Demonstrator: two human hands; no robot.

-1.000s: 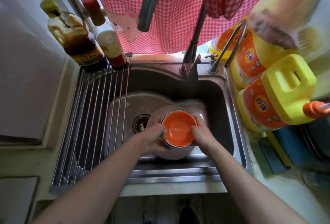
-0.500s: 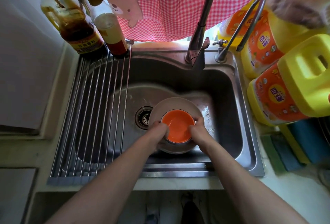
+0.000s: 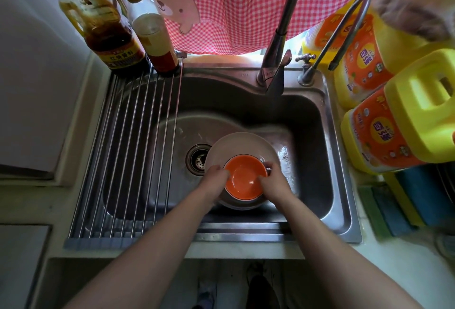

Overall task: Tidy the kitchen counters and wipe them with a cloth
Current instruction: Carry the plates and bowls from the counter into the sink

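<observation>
An orange bowl [image 3: 245,177] sits on a beige plate [image 3: 240,145] down in the steel sink [image 3: 327,151]. My left hand [image 3: 215,180] grips the bowl's left rim, thumb over the edge. My right hand [image 3: 274,180] grips the right rim, fingers curled inside. Both dishes are low in the basin, beside the drain [image 3: 198,159]. The plate's near edge is hidden under my hands and the bowl.
A roll-up wire rack [image 3: 130,151] covers the sink's left side. Two sauce bottles [image 3: 108,35] stand at the back left. A tall tap [image 3: 278,45] and a thin curved tap [image 3: 339,30] rise behind. Yellow detergent jugs [image 3: 398,121] and sponges [image 3: 391,205] crowd the right counter.
The bowl and plate have sunk lower into the basin with both hands still on the bowl. My view has shifted, so the sink looks larger and the bottles nearer the top.
</observation>
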